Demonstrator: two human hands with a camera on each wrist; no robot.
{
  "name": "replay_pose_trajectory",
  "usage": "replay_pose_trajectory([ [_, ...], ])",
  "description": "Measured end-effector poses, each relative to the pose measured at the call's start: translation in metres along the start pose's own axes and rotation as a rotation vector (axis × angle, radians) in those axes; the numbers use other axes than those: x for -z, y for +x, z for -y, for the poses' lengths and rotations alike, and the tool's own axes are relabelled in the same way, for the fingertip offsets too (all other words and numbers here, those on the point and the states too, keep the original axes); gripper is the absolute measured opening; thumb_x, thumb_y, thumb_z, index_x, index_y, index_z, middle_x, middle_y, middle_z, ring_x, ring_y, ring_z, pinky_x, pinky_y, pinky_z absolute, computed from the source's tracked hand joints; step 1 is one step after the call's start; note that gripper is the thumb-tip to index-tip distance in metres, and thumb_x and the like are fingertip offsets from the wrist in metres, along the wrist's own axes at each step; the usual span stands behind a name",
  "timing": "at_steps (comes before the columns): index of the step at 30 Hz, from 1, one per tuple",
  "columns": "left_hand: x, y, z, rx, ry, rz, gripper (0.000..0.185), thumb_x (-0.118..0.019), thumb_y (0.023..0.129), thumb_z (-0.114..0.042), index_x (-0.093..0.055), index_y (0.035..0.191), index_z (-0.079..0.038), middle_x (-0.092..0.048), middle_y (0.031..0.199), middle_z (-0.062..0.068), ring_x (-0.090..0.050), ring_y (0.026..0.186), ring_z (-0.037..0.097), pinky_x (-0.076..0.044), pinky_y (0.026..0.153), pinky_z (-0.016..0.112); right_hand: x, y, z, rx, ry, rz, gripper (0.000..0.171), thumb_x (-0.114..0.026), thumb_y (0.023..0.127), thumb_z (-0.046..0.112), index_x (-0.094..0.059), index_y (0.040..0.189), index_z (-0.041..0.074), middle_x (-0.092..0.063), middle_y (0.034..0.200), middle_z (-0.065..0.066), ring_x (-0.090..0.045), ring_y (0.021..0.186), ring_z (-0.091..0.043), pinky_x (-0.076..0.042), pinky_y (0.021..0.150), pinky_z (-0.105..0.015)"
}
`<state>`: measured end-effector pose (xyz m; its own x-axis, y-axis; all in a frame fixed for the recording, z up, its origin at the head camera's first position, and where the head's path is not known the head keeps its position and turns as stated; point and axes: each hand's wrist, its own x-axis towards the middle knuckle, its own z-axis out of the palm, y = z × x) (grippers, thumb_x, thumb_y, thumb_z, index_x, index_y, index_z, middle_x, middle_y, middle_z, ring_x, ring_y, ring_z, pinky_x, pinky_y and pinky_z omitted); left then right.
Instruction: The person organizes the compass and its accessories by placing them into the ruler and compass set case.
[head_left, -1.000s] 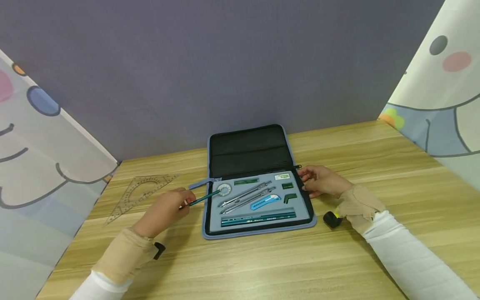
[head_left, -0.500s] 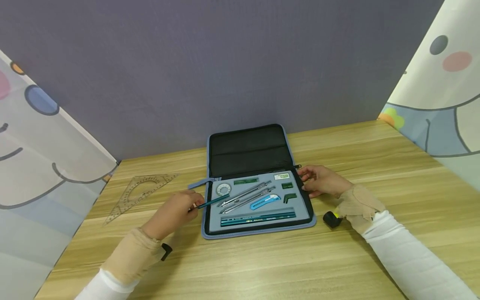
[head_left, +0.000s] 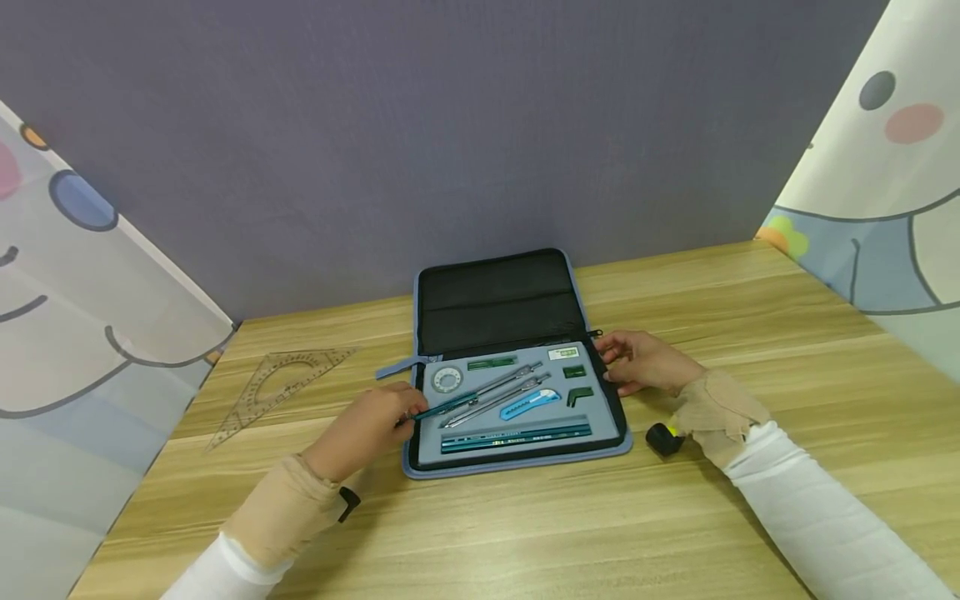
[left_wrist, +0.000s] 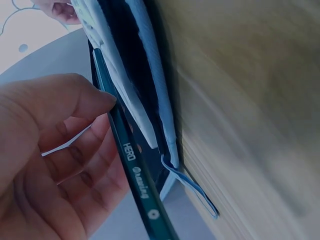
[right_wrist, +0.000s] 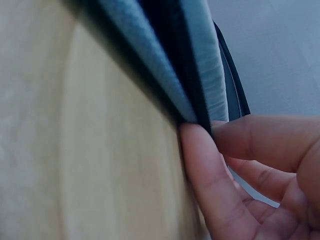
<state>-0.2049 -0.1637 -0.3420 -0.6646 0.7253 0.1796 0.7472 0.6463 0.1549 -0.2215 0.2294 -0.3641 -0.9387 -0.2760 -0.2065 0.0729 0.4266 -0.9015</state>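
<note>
On the wooden table [head_left: 525, 533] lies an open zip case [head_left: 517, 400], its black lid [head_left: 498, 304] folded back toward the far wall and its grey foam tray facing up. At the case's left edge, the left hand [head_left: 371, 429] pinches a teal pencil [head_left: 444, 407] between thumb and curled fingers; the pencil slants up and to the right, its far end over the left part of the tray, just near of the round dial [head_left: 447, 380]. The left wrist view shows the same pencil [left_wrist: 132, 160] running past the thumb beside the case's blue edge. At the case's right edge, the right hand [head_left: 641, 362] grips the rim, thumb and fingers curled onto it; the right wrist view shows a fingertip [right_wrist: 192, 137] touching the edge of the case [right_wrist: 165, 75].

Set in the tray are a pair of compasses [head_left: 495, 390], a blue utility knife [head_left: 531, 403], and more teal pencils [head_left: 516, 437] along the near side. A clear set square [head_left: 281, 383] lies on the table well to the left of the case.
</note>
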Motion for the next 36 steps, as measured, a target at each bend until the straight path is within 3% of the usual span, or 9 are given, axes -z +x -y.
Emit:
replay_pose_trajectory([
  [7,0.000,0.004,-0.007,-0.047,0.011,-0.013,0.020,-0.065,0.075,0.008,-0.066,0.092,-0.004,-0.064,0.088,0.003,-0.062,0.080,0.015,-0.051,0.069,0.027,0.000,0.000,0.001,-0.005,-0.001,-0.004,0.048,-0.057,0.085,-0.004,-0.039,0.129,-0.010,-0.045,0.104,-0.018,-0.053,0.078,-0.018,-0.055,0.062,-0.030],
  [16,0.000,0.009,-0.019,-0.038,-0.029,0.015,0.021,-0.065,0.079,0.006,-0.066,0.096,-0.005,-0.064,0.093,0.004,-0.063,0.083,0.017,-0.052,0.071,0.029,0.000,-0.001,0.000,0.022,0.022,0.018,0.051,-0.057,0.086,-0.004,-0.036,0.131,-0.011,-0.045,0.106,-0.019,-0.055,0.079,-0.017,-0.055,0.061,-0.030],
  [25,-0.002,0.016,-0.028,-0.078,-0.064,0.004,0.024,-0.062,0.079,0.008,-0.067,0.100,-0.003,-0.065,0.095,0.005,-0.063,0.083,0.017,-0.052,0.072,0.028,0.000,0.000,-0.001,0.022,0.031,0.020,0.050,-0.056,0.086,-0.005,-0.036,0.131,-0.011,-0.045,0.106,-0.019,-0.055,0.080,-0.018,-0.055,0.062,-0.031],
  [36,-0.005,0.026,-0.043,-0.108,-0.073,0.040,0.021,-0.065,0.081,0.006,-0.067,0.100,-0.005,-0.065,0.096,0.005,-0.064,0.085,0.018,-0.051,0.072,0.026,0.000,-0.001,-0.001,0.015,0.007,0.010,0.049,-0.057,0.086,-0.004,-0.037,0.130,-0.011,-0.045,0.105,-0.019,-0.055,0.080,-0.017,-0.055,0.062,-0.030],
])
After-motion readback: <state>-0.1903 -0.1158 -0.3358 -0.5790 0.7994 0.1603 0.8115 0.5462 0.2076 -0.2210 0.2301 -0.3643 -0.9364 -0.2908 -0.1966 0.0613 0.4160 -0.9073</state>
